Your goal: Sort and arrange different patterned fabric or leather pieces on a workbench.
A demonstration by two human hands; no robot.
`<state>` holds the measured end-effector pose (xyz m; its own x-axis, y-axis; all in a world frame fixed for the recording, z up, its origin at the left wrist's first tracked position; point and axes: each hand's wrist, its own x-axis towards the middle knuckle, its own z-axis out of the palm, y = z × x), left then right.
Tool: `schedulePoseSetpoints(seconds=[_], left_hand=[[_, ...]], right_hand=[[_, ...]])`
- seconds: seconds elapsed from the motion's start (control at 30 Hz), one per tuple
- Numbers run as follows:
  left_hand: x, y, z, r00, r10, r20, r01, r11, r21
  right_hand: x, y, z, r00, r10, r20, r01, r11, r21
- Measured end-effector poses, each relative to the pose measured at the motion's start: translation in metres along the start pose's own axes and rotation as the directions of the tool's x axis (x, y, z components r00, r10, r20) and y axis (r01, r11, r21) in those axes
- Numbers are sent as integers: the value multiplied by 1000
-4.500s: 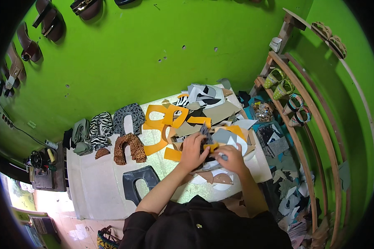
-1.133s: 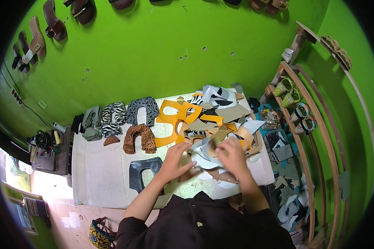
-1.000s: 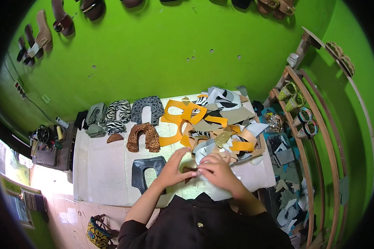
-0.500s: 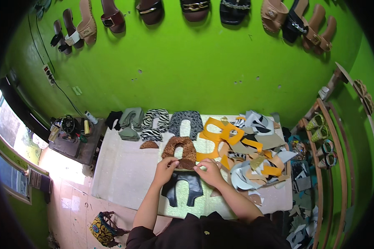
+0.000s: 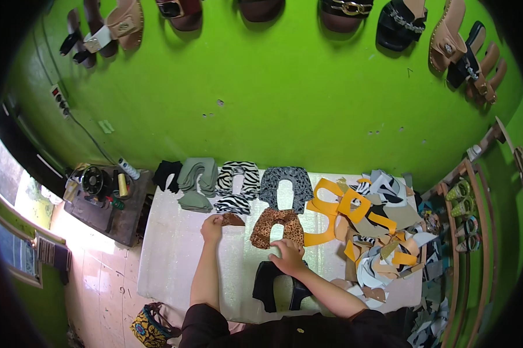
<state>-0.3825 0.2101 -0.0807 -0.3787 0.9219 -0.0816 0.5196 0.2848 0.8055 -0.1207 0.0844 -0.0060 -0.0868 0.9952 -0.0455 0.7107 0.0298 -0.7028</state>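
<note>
At the near left of the table, my left hand [image 5: 211, 225] pinches the left end of a small brown leopard-print half-moon piece [image 5: 235, 220]. My right hand [image 5: 289, 257] is at the lower right edge of a U-shaped leopard-print piece [image 5: 278, 223], thumb and fingers apart. Just below that hand lies a black U-shaped piece [image 5: 265, 288], its shiny surface resembling leather. Behind the leopard-print piece sit a grey patterned U-shaped stack [image 5: 285, 178] and zebra-print pieces [image 5: 239, 174]. Folded olive-grey pieces [image 5: 196, 176] and a black piece [image 5: 167, 174] lie farther left.
Yellow cut pieces [image 5: 322, 223] and a heap of mixed scraps [image 5: 392, 261] cover the table's right side. A dark side table [image 5: 115, 217] with a black wheel stands left. Wooden racks [image 5: 482, 249] rise at right. Sandals [image 5: 345, 17] hang on the green wall. A patterned bag [image 5: 148, 325] is below.
The view has turned, so the scene sits farther right. My left hand has left the leopard-print U-shaped piece and moved left onto the half-moon piece. My right hand stays by the U-shaped piece.
</note>
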Motion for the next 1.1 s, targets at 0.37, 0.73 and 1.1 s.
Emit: schedulePoseSetpoints(seconds=[0.37, 0.73, 1.1], left_hand=[[-33, 32, 13, 946, 81, -314, 18, 954, 300], [-123, 54, 21, 906, 233, -353, -218, 973, 81], [-177, 123, -4, 866, 466, -182, -500, 813, -299]], right_hand=[[-63, -1, -73, 976, -121, -180, 109, 991, -72], [-63, 104, -188, 817, -4, -577, -312, 838, -448], [-65, 62, -214, 741, 112, -662, 195, 907, 372]])
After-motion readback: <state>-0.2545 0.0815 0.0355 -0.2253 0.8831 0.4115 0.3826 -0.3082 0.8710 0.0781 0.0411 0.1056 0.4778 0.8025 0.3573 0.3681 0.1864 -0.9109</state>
